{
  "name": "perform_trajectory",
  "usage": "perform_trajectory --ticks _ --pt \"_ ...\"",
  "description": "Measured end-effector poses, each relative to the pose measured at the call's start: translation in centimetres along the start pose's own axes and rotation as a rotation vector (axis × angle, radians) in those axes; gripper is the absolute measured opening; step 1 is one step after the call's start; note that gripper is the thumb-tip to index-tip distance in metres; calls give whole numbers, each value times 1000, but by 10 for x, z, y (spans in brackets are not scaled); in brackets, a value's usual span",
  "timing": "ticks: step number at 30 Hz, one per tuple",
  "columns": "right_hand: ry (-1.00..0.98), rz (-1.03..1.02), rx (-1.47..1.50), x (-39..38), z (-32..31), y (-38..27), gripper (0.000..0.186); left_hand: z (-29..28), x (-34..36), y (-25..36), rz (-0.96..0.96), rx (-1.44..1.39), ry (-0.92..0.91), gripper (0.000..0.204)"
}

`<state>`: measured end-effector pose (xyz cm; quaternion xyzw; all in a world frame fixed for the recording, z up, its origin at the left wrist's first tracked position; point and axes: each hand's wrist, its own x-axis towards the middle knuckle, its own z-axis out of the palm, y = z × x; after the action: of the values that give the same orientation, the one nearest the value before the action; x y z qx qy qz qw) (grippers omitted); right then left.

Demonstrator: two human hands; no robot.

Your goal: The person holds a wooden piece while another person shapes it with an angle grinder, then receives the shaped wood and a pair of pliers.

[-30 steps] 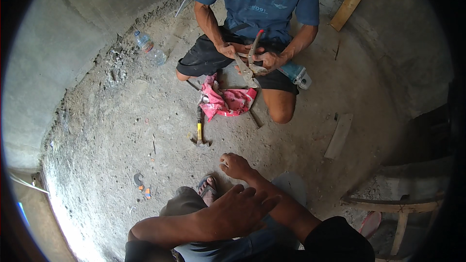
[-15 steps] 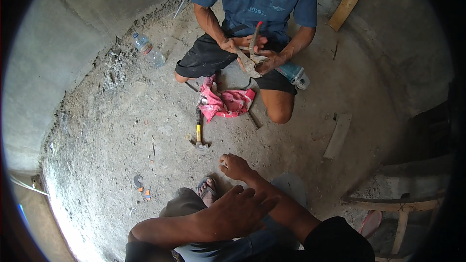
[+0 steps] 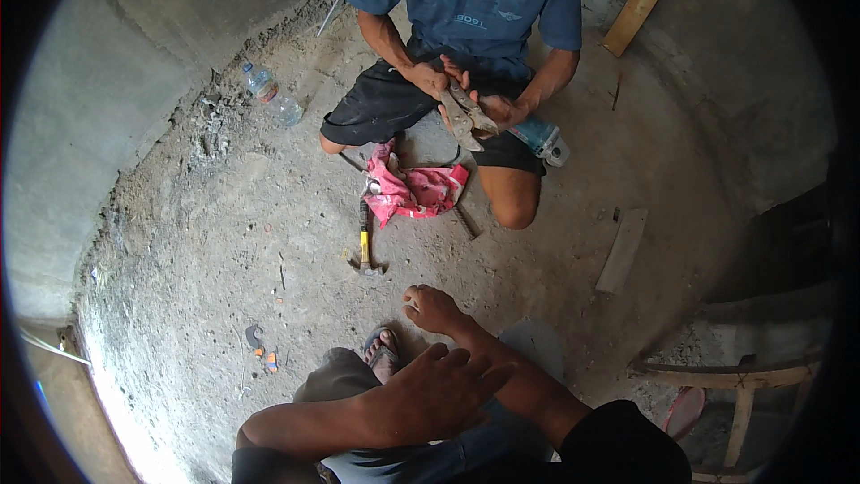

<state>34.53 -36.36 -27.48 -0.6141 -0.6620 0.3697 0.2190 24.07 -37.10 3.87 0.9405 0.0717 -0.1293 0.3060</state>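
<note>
My forearms cross low in the picture. My left hand (image 3: 439,399) lies over my right forearm, fingers loosely spread, holding nothing. Beyond it my right hand (image 3: 436,310) hangs with fingers curled in. A small pale spot shows between thumb and forefinger, too small to name. Nearest to it on the ground lies a claw hammer (image 3: 365,242) with a yellow and black handle, its head toward me. The handle's far end meets a crumpled pink cloth (image 3: 417,190). Across from me a seated person (image 3: 475,9) holds a worn grey two-handled tool (image 3: 463,116) like snips in both hands.
A teal power tool (image 3: 542,139) rests by the person's thigh. A ridged metal rod (image 3: 466,222) pokes from the cloth. Left stand a plastic bottle (image 3: 271,94) and orange scraps (image 3: 271,361). Right are a pale plank (image 3: 622,251), a wooden board (image 3: 633,15) and a wooden frame (image 3: 735,379).
The other person has brought the tool's spread handles together, and its red handle end no longer shows. My own hands have not visibly moved.
</note>
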Motion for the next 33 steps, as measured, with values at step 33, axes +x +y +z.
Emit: perform_trajectory --ticks 33 --pt "-56 34 18 -4 -3 -1 33 6 -3 2 13 29 56 68"
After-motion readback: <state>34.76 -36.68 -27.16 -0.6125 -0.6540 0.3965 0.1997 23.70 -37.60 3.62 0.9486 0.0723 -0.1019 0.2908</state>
